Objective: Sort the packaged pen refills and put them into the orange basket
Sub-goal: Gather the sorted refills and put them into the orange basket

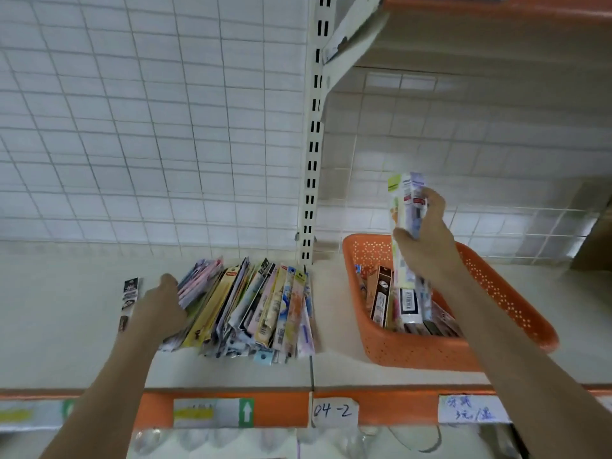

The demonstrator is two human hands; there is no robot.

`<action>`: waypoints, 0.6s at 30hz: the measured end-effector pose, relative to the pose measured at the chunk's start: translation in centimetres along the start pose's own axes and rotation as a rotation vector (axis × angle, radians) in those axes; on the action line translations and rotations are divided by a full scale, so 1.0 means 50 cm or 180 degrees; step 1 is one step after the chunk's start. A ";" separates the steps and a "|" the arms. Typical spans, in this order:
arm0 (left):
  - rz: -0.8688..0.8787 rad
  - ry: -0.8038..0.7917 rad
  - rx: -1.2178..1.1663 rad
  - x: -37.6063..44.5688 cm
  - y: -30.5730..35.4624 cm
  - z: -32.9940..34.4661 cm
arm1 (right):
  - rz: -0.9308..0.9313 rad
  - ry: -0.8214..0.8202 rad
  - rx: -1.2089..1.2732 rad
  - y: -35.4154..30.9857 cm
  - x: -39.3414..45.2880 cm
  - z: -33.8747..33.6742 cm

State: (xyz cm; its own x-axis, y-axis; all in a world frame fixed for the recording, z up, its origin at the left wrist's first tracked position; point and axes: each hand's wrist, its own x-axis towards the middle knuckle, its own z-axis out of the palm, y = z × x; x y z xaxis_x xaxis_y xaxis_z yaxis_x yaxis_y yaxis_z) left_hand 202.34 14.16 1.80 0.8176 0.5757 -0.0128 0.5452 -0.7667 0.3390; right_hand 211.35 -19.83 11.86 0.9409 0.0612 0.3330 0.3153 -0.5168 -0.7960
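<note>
My right hand (422, 236) is up over the orange basket (516, 306), thumb on the near side and fingers wrapped round the far side of a small bundle of packets (408, 207). I hold them upright, long edges together, so they can likely drop in on end beside the others rather than flat across them. The bundle's lower end hangs just inside the basket, above the packets already there (397, 303).

The basket sits on the right part of the shelf (66, 326), right of the white slotted upright (311, 160). In it, several refill packets stand leaning along its left side, packed close; the right side shows bare orange wall.

My left hand (159, 309) lies against the left end of the unsorted row of refill packets (251, 303), which stand on edge and lean leftward. I judge I am propping them so the row does not slump while my other hand is away. Whether those fingers are spread or curled I cannot tell; the back of the hand hides them. One dark packet (129, 301) is just left of that hand.

Most of the refills are still on the shelf.
</note>
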 end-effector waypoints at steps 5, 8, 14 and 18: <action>0.0072 0.0291 -0.0317 -0.024 0.016 -0.014 | -0.0074 -0.0135 -0.0214 0.036 -0.008 0.010; 0.0168 0.0609 -0.0475 -0.038 0.034 -0.044 | -0.0110 -0.0115 -0.0234 0.052 -0.003 0.004; 0.0748 0.0841 -0.1327 -0.106 0.137 -0.099 | -0.0095 0.0015 -0.0416 0.093 0.014 -0.033; 0.1134 0.0543 -0.1914 -0.165 0.234 -0.092 | 0.0104 0.0111 -0.0655 0.132 0.027 -0.070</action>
State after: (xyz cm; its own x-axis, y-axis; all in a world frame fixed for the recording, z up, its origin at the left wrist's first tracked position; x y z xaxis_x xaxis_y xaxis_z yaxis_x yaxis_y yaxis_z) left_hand 201.13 1.75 10.21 0.8596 0.3938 0.3255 0.0141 -0.6552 0.7553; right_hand 214.27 -26.14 8.82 0.9443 0.0139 0.3287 0.2495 -0.6816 -0.6878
